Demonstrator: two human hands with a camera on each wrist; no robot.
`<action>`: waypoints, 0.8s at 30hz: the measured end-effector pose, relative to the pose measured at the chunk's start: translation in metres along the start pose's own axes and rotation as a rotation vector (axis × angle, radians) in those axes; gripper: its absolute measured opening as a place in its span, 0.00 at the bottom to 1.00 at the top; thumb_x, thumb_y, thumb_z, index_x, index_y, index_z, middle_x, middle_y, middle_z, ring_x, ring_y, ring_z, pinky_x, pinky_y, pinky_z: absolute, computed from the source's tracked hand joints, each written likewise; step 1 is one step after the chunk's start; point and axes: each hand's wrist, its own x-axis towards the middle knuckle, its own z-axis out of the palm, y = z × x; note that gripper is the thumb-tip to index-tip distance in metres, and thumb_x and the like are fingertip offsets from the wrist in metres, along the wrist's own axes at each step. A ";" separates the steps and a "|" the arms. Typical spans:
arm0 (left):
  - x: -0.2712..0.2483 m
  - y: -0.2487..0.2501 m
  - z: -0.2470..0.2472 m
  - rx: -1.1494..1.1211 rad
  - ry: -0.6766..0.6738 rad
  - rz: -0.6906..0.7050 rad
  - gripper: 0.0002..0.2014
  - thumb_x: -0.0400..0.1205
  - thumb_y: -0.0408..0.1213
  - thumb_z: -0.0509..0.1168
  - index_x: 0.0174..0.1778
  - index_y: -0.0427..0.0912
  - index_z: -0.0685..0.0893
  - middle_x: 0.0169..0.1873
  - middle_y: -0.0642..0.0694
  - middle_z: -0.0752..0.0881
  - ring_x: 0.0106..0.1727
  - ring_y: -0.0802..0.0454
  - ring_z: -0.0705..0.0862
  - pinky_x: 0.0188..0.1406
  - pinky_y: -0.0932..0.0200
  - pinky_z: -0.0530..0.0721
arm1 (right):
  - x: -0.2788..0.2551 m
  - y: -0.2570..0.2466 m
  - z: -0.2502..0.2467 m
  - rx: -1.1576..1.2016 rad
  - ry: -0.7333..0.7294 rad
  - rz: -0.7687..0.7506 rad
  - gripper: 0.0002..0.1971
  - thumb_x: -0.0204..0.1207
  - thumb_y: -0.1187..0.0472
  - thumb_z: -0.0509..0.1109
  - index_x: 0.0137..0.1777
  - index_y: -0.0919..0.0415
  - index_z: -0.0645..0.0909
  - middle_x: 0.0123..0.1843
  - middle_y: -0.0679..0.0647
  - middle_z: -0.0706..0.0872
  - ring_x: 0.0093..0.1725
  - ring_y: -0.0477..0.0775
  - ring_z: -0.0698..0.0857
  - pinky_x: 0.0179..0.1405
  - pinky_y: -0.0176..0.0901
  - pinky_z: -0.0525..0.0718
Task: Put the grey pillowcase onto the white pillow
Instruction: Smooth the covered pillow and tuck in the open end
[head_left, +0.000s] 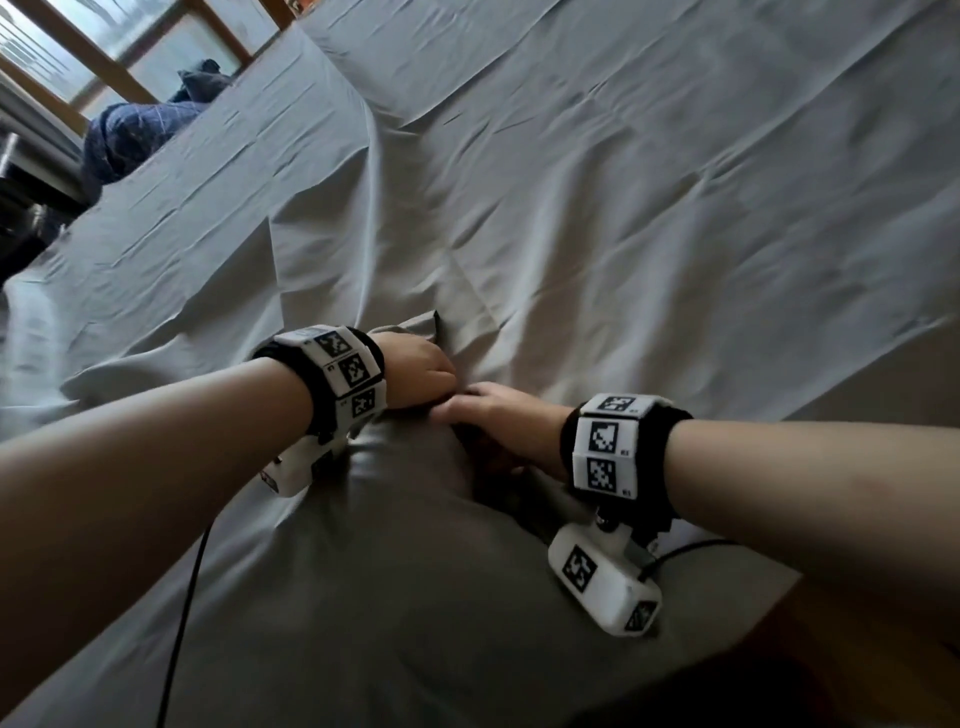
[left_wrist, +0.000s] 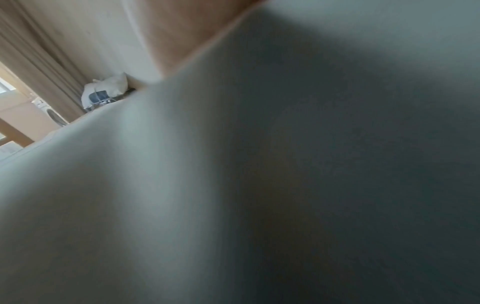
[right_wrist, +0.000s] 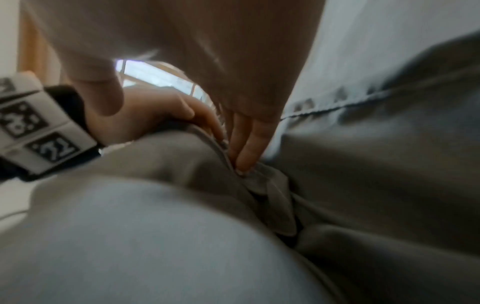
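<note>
Fingertips (right_wrist: 245, 158) of the right hand (head_left: 498, 415) press straight down into a bunched fold of the grey pillowcase (head_left: 415, 519), extended rather than curled, with nothing gripped between them as far as the right wrist view shows. Just beside them, on the thumb side, the left hand (head_left: 421, 371) has its fingers (right_wrist: 207, 121) curled over a raised hem of the same fabric, grasping that edge; the two hands nearly touch at the knuckles. Beneath and toward the wrists from the fingers, the pillowcase swells in a rounded bulge that fills the near part of the head view and almost all of the left wrist view, where only blurred grey cloth and a strip of skin (left_wrist: 182, 30) are legible. Whether the white pillow sits inside that bulge cannot be told, since no white surface of it is exposed. Beyond the fingertips a stitched seam (right_wrist: 337, 107) runs across the cloth, and past it spreads a wrinkled grey bedsheet (head_left: 623, 182). Well away from both hands, at the far corner of the bed, lies a dark blue checked bundle (head_left: 140, 135) under a wooden-framed window (head_left: 104, 67). Each wrist carries a band of black-and-white markers (head_left: 605, 452).
</note>
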 end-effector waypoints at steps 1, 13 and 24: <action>0.001 -0.003 -0.002 -0.025 -0.003 -0.018 0.26 0.77 0.53 0.47 0.56 0.47 0.86 0.60 0.47 0.86 0.64 0.47 0.79 0.69 0.52 0.73 | -0.003 -0.005 -0.002 0.087 -0.050 0.090 0.14 0.72 0.42 0.68 0.37 0.53 0.79 0.27 0.49 0.79 0.25 0.47 0.79 0.25 0.37 0.74; -0.014 -0.019 0.012 -0.255 0.234 0.094 0.26 0.69 0.59 0.53 0.48 0.52 0.90 0.48 0.55 0.88 0.54 0.54 0.81 0.69 0.54 0.72 | 0.006 -0.015 -0.013 -0.876 0.402 0.024 0.10 0.68 0.58 0.73 0.48 0.60 0.85 0.47 0.57 0.89 0.50 0.58 0.89 0.50 0.44 0.87; -0.016 0.007 0.018 0.139 0.026 -0.102 0.25 0.83 0.57 0.47 0.58 0.52 0.88 0.60 0.54 0.87 0.70 0.51 0.76 0.80 0.42 0.55 | -0.004 -0.038 -0.026 -0.794 0.487 0.033 0.06 0.73 0.58 0.68 0.41 0.60 0.81 0.45 0.60 0.83 0.48 0.61 0.83 0.40 0.39 0.74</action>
